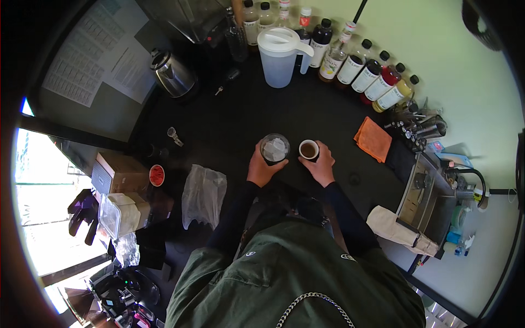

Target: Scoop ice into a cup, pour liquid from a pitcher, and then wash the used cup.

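Observation:
My left hand [263, 168] is wrapped around a clear cup filled with ice cubes [275, 149]. Just to its right, my right hand [321, 164] holds a small paper cup [309, 150] with brown liquid in it, seen from above. The two cups stand apart near the front edge of the dark counter [229, 119]. Whether their bases touch the counter is hard to tell from this angle. Left of my left forearm lies a crumpled clear plastic bag [204, 197].
Behind the cups stands a lidded plastic pitcher [279, 61], with syrup bottles [367, 76] along the wall. An orange cloth [372, 139] lies right, near a metal sink [426, 197]. Leftward are a steel kettle [174, 76], wristwatch [175, 136], key [219, 90] and red-filled cup [156, 175].

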Motion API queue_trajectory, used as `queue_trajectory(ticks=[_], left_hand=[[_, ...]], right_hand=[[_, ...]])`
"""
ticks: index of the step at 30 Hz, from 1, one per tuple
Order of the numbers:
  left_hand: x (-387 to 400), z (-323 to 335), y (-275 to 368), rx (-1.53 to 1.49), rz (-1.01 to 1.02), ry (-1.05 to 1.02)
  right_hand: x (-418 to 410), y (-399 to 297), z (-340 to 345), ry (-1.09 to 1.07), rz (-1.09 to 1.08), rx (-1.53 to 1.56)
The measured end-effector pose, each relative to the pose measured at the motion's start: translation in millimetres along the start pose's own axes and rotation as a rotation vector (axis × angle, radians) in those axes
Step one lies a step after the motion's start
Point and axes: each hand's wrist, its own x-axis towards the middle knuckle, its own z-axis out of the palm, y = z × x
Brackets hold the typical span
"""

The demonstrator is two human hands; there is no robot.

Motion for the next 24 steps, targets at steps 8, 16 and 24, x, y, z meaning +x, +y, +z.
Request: queue_trajectory(ticks=[8, 16, 24], left_hand=[[20, 4, -11, 0.198, 0.048, 0.040], [14, -1, -17, 0.228, 0.061, 0.003], [11, -5, -19, 0.212, 0.069, -0.035]], right_hand=[[20, -57, -50, 0.003, -0.189, 0.297], [33, -94, -64, -0.089, -0.375, 0.119], [38, -132, -62, -0.176, -0.533, -0.196]])
